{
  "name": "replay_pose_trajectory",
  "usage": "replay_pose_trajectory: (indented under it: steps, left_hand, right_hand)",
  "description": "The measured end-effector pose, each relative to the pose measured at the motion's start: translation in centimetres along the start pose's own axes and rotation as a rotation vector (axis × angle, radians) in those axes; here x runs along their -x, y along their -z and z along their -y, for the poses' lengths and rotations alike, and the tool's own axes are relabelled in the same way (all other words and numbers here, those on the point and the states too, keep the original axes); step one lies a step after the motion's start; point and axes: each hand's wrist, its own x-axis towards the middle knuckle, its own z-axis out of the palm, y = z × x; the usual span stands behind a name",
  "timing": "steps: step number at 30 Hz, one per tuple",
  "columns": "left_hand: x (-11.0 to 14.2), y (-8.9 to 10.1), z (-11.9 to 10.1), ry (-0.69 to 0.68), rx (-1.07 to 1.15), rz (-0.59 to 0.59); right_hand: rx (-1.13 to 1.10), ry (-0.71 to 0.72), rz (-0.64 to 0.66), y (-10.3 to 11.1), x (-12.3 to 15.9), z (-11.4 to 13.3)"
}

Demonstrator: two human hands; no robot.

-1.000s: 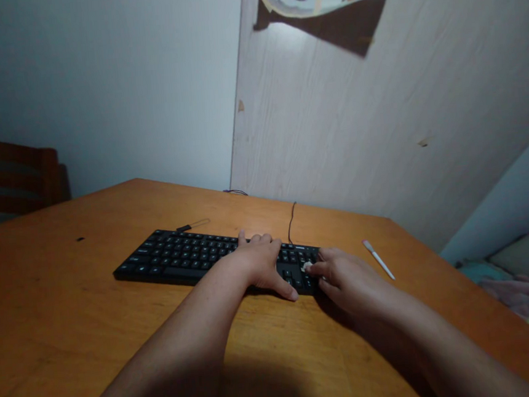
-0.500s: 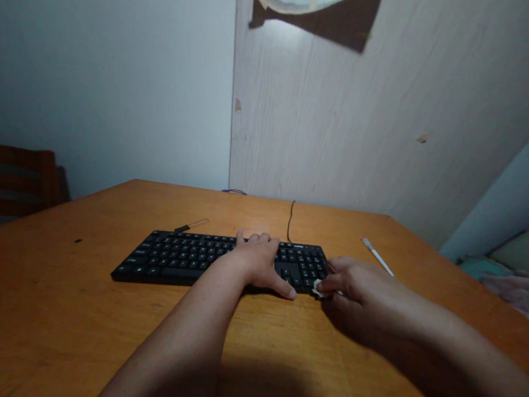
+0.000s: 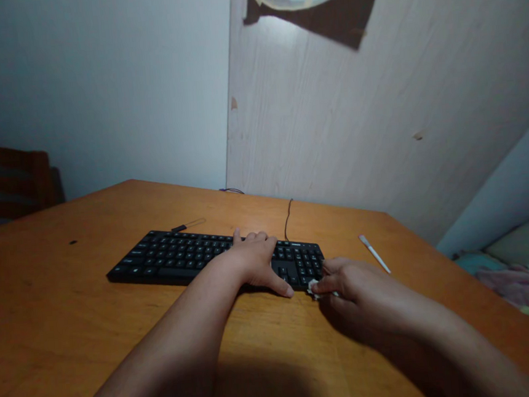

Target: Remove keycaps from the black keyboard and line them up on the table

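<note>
A black keyboard (image 3: 177,254) lies across the wooden table. Across its right half my left hand (image 3: 255,262) rests with fingers spread, fingertips by the back edge and the thumb at the front edge. My right hand (image 3: 346,284) is closed at the keyboard's front right corner. A crumpled white piece (image 3: 314,288), which looks like tissue, is pinched in its fingers against that corner. Part of this piece is hidden by the fingers. Beyond my right hand, a slim white brush (image 3: 375,254) lies on the table.
The wooden table (image 3: 269,359) reaches back to the wall. Behind the keyboard lie its thin cable (image 3: 288,219) and a small black object with a loop (image 3: 179,227). A small dark piece (image 3: 72,242) is at left. A wooden chair (image 3: 8,178) stands far left, and bedding (image 3: 522,287) shows at right.
The whole view has shifted slightly. My right hand and the white tissue have moved a little along the keyboard's front right corner. The left hand keeps its place on the keys.
</note>
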Motion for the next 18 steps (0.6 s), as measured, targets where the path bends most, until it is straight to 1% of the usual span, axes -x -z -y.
replay_pose_trajectory:
  steps: [4,7,10,15,18]
  left_hand:
    - [-0.2,-0.1,0.2,-0.011,-0.002,-0.002]
    - [-0.3,-0.2,0.2,-0.010,-0.012,-0.004]
    - [-0.3,-0.1,0.2,-0.008,-0.015,0.007]
    - [-0.2,0.0,0.2,-0.004,-0.019,0.022]
    - [-0.3,-0.1,0.3,-0.001,-0.021,0.018]
  right_hand:
    - [-0.030,-0.027,0.026,0.6,0.4,-0.7]
    - [-0.048,-0.041,0.071,1.0,0.6,-1.3]
    - [-0.056,-0.090,0.108,1.2,0.9,-2.2]
    - [-0.102,-0.223,0.075,1.9,1.3,-4.1]
    - [-0.132,-0.256,0.036,2.0,1.1,-5.2]
